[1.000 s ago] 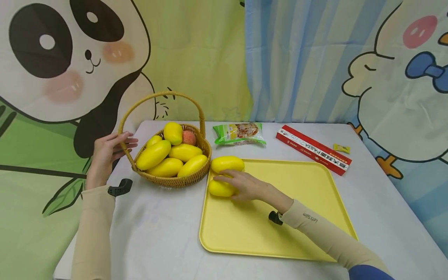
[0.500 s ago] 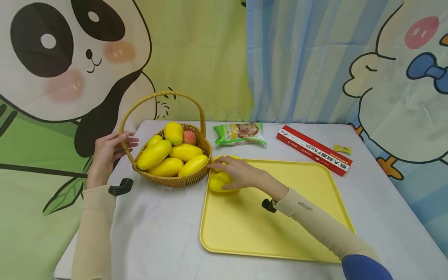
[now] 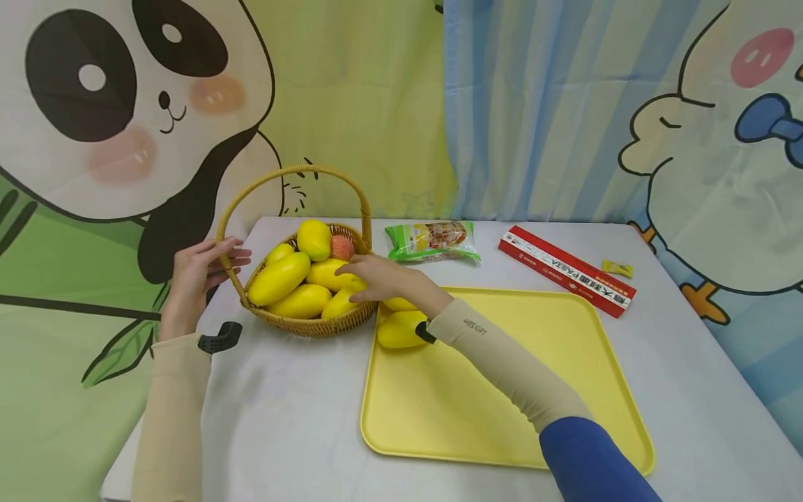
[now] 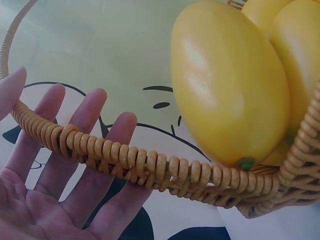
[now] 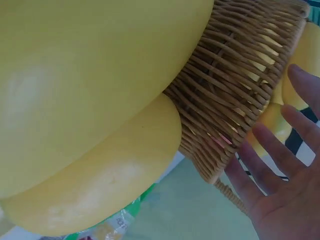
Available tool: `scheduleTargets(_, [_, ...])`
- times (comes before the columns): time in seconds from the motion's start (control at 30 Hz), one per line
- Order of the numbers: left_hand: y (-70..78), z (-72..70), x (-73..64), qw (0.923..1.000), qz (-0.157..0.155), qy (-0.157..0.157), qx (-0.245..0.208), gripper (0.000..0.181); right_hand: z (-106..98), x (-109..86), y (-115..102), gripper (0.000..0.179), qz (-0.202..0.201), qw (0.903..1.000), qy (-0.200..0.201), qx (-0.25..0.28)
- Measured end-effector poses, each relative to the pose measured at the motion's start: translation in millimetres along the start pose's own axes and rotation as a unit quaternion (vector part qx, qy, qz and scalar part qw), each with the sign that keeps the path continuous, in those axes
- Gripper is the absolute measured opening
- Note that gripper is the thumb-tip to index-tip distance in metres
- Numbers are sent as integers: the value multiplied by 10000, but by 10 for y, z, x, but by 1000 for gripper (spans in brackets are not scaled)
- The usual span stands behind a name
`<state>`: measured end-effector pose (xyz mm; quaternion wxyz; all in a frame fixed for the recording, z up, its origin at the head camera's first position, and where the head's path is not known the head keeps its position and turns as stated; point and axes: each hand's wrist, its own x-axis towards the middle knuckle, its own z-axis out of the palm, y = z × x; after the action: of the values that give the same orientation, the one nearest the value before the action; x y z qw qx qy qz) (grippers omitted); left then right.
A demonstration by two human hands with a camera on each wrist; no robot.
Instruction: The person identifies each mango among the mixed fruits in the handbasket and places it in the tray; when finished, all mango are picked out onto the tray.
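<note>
A wicker basket (image 3: 316,328) holds several yellow mangoes (image 3: 279,279) and a reddish round fruit (image 3: 341,247). At its left side, my left hand (image 3: 196,282) rests against the handle; in the left wrist view the straight, spread fingers of that hand (image 4: 55,205) lie behind the wicker. My right hand (image 3: 390,280) reaches over the basket's right rim, fingertips right at the mangoes inside. Seen from the right wrist, the fingers of this hand (image 5: 287,195) are spread beside the basket wall (image 5: 225,85). Two mangoes (image 3: 399,330) lie at the tray's back left corner, one partly hidden under my right wrist.
The yellow tray (image 3: 502,397) lies right of the basket on a white-covered table (image 3: 282,418). Behind it are a green snack packet (image 3: 433,239), a red pasta box (image 3: 567,270) and a small yellow packet (image 3: 617,268). Cartoon curtains (image 3: 364,104) hang behind the table.
My right hand has moved from the two mangoes on the tray leftward and away from me, over the basket's rim. Both mangoes stay on the tray. My left hand keeps its place at the handle.
</note>
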<state>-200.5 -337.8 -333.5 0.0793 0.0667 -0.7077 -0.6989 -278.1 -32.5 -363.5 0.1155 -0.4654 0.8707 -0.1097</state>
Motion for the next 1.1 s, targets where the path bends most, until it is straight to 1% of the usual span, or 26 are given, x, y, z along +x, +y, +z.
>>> scheduleTargets(0.17, [-14, 7, -7, 10000, -14, -3, 19, 21, 72, 140, 13, 55, 149, 9985, -486, -214])
scheduleTargets(0.23, [-13, 6, -7, 10000, -8, 1, 15, 21, 94, 176, 16, 56, 70, 9978, -572, -314])
scheduleTargets(0.33, [-8, 3, -3, 10000, -2, 7, 10, 21, 111, 216, 11, 55, -62, 9977, -550, -385])
scheduleTargets(0.5, [-4, -4, 10, 10000, -25, -3, -16, 19, 126, 259, -6, 55, -141, 9974, -496, -507])
scheduleTargets(0.77, [-13, -20, 0, 9999, -112, -70, 40, 20, 156, 310, -43, 53, -77, 9955, -667, -672])
scheduleTargets(0.93, [-18, -25, -8, 9999, -106, -66, 90, 20, 155, 321, -72, 53, 26, 9938, -795, -773])
scheduleTargets(1.1, [-15, -31, -6, 9998, -95, -89, 142, 21, 141, 323, -88, 53, 35, 9929, -837, -843])
